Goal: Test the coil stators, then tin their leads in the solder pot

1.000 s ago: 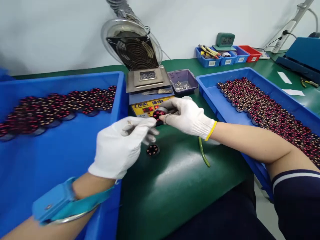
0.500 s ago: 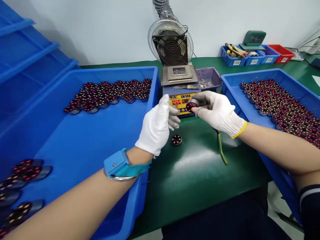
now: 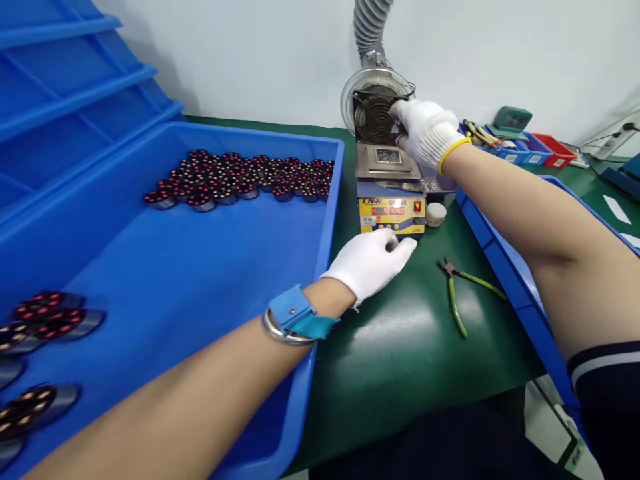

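My right hand (image 3: 425,130), in a white glove, reaches over the square pot on top of the yellow-fronted solder station (image 3: 391,212). Its fingers are pinched together in front of the round fume fan (image 3: 373,113); the coil part they held a moment ago is almost hidden. My left hand (image 3: 370,261), also gloved and wearing a blue wrist strap, rests on the green mat just before the station. Its fingers curl over a small dark round coil part (image 3: 391,245), of which only a bit shows.
A large blue tray (image 3: 210,267) at left holds rows of red-wound coil parts (image 3: 240,177). Green-handled cutters (image 3: 457,297) lie on the mat, beside another blue tray's edge (image 3: 500,260). A white puck (image 3: 436,213) sits by the station. Stacked blue trays (image 3: 60,80) stand far left; small bins (image 3: 525,147) far right.
My right hand has lifted away from the station's front and gone up over the pot by the fan. My left hand has dropped onto the round part on the mat. The view has swung left.
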